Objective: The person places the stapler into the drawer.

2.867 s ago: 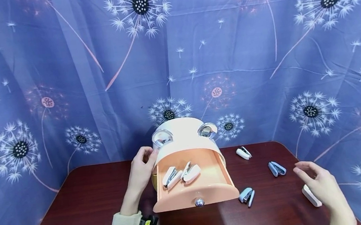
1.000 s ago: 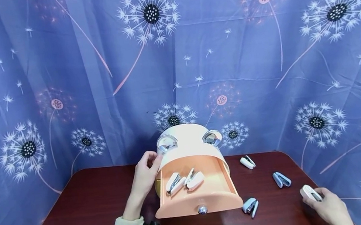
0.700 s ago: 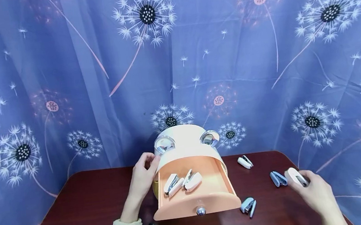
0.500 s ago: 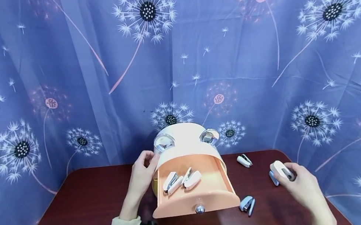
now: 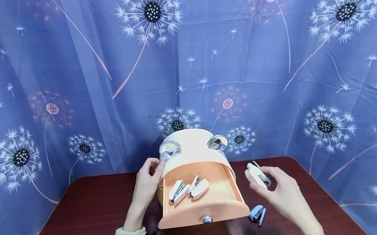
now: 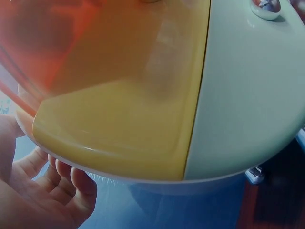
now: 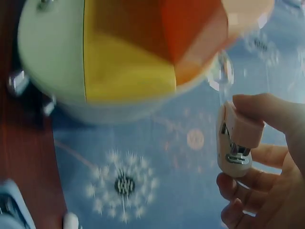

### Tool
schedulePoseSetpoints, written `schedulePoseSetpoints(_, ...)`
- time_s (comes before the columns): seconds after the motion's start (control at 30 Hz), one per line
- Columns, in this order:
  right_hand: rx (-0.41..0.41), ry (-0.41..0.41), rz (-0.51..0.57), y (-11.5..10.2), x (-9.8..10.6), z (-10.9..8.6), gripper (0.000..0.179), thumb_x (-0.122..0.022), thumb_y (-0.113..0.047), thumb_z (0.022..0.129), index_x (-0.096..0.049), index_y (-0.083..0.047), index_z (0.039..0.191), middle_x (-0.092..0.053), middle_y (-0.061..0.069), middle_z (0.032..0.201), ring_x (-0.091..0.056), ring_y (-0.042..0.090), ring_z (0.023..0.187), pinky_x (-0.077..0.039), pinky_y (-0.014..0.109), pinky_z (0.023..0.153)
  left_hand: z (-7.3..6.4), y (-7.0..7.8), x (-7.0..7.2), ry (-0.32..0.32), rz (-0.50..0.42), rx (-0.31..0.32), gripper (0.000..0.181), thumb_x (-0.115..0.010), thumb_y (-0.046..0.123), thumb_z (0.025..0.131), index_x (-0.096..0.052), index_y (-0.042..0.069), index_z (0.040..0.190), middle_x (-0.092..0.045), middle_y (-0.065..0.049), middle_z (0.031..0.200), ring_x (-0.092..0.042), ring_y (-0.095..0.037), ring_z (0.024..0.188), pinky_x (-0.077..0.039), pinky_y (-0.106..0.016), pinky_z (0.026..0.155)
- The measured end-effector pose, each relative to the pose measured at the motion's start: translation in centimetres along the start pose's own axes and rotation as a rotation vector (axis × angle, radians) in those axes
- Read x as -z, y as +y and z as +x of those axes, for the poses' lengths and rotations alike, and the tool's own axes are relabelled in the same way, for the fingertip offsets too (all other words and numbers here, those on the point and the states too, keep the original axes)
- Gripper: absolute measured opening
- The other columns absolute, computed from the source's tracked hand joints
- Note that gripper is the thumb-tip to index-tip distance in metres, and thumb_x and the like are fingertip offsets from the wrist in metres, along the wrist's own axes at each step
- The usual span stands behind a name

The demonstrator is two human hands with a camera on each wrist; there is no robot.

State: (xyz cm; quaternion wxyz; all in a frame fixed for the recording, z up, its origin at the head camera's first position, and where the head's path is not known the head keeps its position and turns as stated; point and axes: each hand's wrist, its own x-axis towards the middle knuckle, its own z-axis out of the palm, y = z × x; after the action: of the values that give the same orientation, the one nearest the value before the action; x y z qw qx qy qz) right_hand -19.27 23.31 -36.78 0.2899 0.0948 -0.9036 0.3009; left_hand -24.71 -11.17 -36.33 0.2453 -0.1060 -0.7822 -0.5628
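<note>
My right hand [image 5: 284, 192] pinches a white mini stapler [image 5: 257, 175] between thumb and fingers, raised to the right of the drawer cabinet [image 5: 193, 146]. In the right wrist view the stapler [image 7: 233, 143] hangs beside the cabinet's shell. The cabinet's peach top drawer [image 5: 204, 213] is pulled out, and two white staplers [image 5: 178, 191] lie side by side toward its left. My left hand [image 5: 148, 182] touches the cabinet's left side. In the left wrist view, its loosely bent fingers [image 6: 78, 183] sit right at the shell's edge, below the yellow drawer front [image 6: 124, 129].
A light-blue stapler [image 5: 257, 215] lies on the dark red table [image 5: 81, 222], right of the drawer front. My right hand and the held stapler cover most of the table behind them. A blue dandelion-print curtain [image 5: 261, 117] hangs behind the table.
My right hand reached the white stapler at the far right, picked it up and carried it left over the blue stapler toward the drawer. My left hand stayed at the cabinet.
</note>
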Motion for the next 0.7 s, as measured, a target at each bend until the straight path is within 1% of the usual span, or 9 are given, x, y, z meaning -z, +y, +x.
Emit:
schedulePoseSetpoints(0.1,0.0,-0.011,0.031,-1.6,-0.7,-0.1,0.037,-0.071,-0.042,0.069,-0.059,-0.024,0.098,-0.051,-0.012,0.082,-0.047,0.007,0.065,-0.039,0.022,0.056,0.0,0.0,0.0,0.006,-0.002,0.003,0.015,-0.058,0.023,0.085,-0.055,0.008,0.089,-0.046,-0.007,0.071,-0.044,-0.018,0.064,-0.034,-0.023,0.056)
schedulePoseSetpoints(0.2,0.003,-0.003,0.051,-2.8,-1.3,-0.2,0.033,-0.07,-0.043,0.07,-0.059,-0.025,0.095,-0.051,-0.011,0.08,-0.046,0.006,0.064,-0.039,0.022,0.055,0.1,0.1,0.0,0.002,0.0,0.009,0.015,-0.058,0.023,0.085,-0.055,0.008,0.089,-0.047,-0.007,0.072,-0.044,-0.019,0.065,-0.034,-0.023,0.056)
schedulePoseSetpoints(0.37,0.042,0.055,0.054,-4.1,-2.0,-0.2,0.03,-0.071,-0.041,0.07,-0.059,-0.027,0.093,-0.051,-0.013,0.079,-0.045,0.005,0.064,-0.036,0.021,0.056,0.2,0.1,0.1,0.007,0.009,0.002,0.015,-0.058,0.023,0.085,-0.055,0.009,0.089,-0.047,-0.007,0.073,-0.044,-0.018,0.066,-0.034,-0.024,0.057)
schedulePoseSetpoints(0.47,0.045,0.074,0.046,-4.9,-2.3,0.0,0.03,-0.071,-0.042,0.069,-0.059,-0.03,0.093,-0.051,-0.015,0.078,-0.045,0.005,0.064,-0.035,0.021,0.057,0.3,0.0,0.1,0.011,0.01,-0.003,0.015,-0.059,0.023,0.085,-0.055,0.009,0.089,-0.047,-0.006,0.073,-0.044,-0.018,0.066,-0.034,-0.024,0.057)
schedulePoseSetpoints(0.6,0.054,0.047,0.054,-5.8,-2.6,0.4,0.033,-0.072,-0.041,0.068,-0.059,-0.03,0.096,-0.05,-0.016,0.077,-0.045,0.004,0.067,-0.036,0.023,0.058,0.2,0.0,0.1,0.014,0.005,-0.006,0.014,-0.059,0.022,0.085,-0.056,0.008,0.089,-0.048,-0.006,0.073,-0.045,-0.018,0.066,-0.034,-0.024,0.057)
schedulePoseSetpoints(0.7,0.087,0.011,0.054,-6.2,-2.9,1.1,0.037,-0.075,-0.039,0.065,-0.06,-0.026,0.096,-0.05,-0.015,0.077,-0.044,0.004,0.068,-0.036,0.024,0.058,0.1,-0.1,0.1,0.016,0.002,-0.007,0.014,-0.059,0.021,0.085,-0.056,0.008,0.088,-0.048,-0.006,0.072,-0.045,-0.018,0.065,-0.035,-0.024,0.056)
